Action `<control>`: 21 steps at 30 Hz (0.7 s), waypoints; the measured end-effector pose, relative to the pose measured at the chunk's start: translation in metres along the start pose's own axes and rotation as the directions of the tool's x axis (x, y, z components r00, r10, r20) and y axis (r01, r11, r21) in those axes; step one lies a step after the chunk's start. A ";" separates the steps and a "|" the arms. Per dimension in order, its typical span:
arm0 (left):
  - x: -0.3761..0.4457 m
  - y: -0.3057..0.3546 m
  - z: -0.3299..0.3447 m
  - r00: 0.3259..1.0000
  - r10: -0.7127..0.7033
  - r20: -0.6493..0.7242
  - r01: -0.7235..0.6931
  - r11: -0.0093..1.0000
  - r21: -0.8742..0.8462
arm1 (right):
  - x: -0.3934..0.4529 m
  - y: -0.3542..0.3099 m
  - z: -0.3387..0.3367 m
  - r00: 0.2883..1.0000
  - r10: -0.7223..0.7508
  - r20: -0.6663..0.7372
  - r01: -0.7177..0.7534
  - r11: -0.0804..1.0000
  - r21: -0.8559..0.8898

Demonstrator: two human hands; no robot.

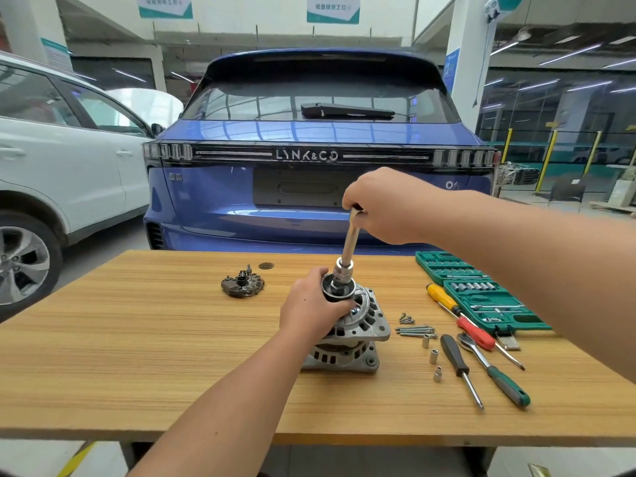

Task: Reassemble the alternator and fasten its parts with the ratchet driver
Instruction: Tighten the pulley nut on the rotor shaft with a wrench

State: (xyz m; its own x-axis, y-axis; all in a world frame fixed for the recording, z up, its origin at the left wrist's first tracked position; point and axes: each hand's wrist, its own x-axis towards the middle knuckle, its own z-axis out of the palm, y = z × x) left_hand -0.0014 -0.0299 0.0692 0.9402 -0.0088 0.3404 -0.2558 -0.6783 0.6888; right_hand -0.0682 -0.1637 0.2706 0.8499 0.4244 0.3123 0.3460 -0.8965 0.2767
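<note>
Pulley nut going on: alternator (347, 339) stands pulley-up, mid-table (137, 339), both hands on it.

Alternator is a cast metal body, likely heavy and rigid, so it should sit stable; the vented housing gives good edges to grab, but the pulley (339, 290) is smooth and will try to spin under torque. Left hand (311, 309) has fingers wrapped round the pulley to hold it. Right hand (385, 204) has fingers curled round the top of the steel extension bar (351, 235), whose socket (343, 270) sits over the pulley nut. Green socket case (481, 297) lies open at right, rows of sockets and bits in its slots. Ratchet driver (492, 370) lies unused beside screwdrivers. Rectifier plate (242, 284) sits apart, not yet fitted. Long bolts (414, 330) and loose sockets (432, 356) lie just beside the alternator.
</note>
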 end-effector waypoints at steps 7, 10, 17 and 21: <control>0.002 -0.003 0.001 1.000 0.010 0.002 -0.010 1.000 -0.013 | 0.005 -0.002 0.007 0.999 -0.038 0.001 0.038 0.999 0.038; 0.002 -0.003 0.001 1.000 0.015 0.004 -0.015 1.000 -0.023 | 0.008 -0.001 0.005 0.998 -0.063 -0.004 0.063 0.997 0.050; -0.002 0.000 0.001 0.999 0.042 0.008 -0.042 0.999 -0.033 | 0.017 -0.007 0.013 0.998 -0.033 0.061 0.032 0.999 0.012; -0.004 0.001 -0.001 0.997 0.060 0.049 -0.057 0.996 -0.062 | 0.021 -0.004 0.014 0.998 0.012 0.069 -0.017 0.997 0.069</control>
State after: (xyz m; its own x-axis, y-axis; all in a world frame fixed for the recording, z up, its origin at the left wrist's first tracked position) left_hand -0.0054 -0.0303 0.0693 0.9328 -0.0855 0.3500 -0.3227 -0.6301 0.7062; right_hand -0.0460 -0.1527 0.2628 0.8794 0.4037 0.2522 0.3583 -0.9102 0.2076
